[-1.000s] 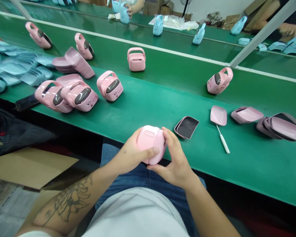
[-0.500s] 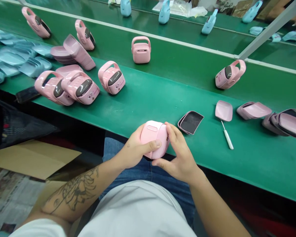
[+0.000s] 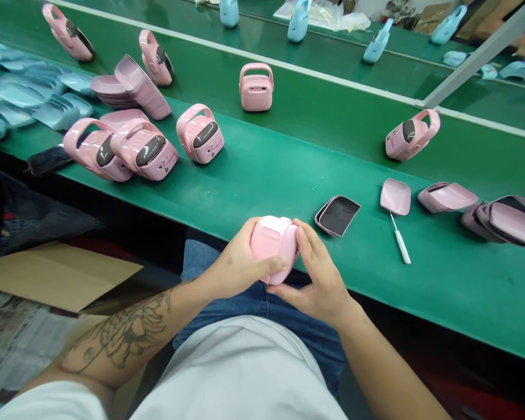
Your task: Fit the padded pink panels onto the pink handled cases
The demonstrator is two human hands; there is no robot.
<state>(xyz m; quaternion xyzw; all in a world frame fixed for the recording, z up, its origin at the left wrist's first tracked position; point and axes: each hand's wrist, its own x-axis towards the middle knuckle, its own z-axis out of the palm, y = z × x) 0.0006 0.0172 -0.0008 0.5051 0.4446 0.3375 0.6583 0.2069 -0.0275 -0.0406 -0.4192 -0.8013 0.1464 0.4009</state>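
The curled fingers of the left hand (image 3: 231, 262) wrap a rounded pink plastic casing (image 3: 271, 245), the thumb lying across its face. The fingers (image 3: 305, 248) of the right hand (image 3: 321, 286) curve closely around its other side, so both hands grip it. The casing sits just over the near edge of a green conveyor belt (image 3: 262, 186), above blue denim jeans (image 3: 201, 268). Just right lie a flat pink panel with a black lining (image 3: 336, 214), then a pink plastic shell (image 3: 396, 196) and a white-handled tool (image 3: 401, 246). Pink handled devices (image 3: 200, 134) stand farther along the belt.
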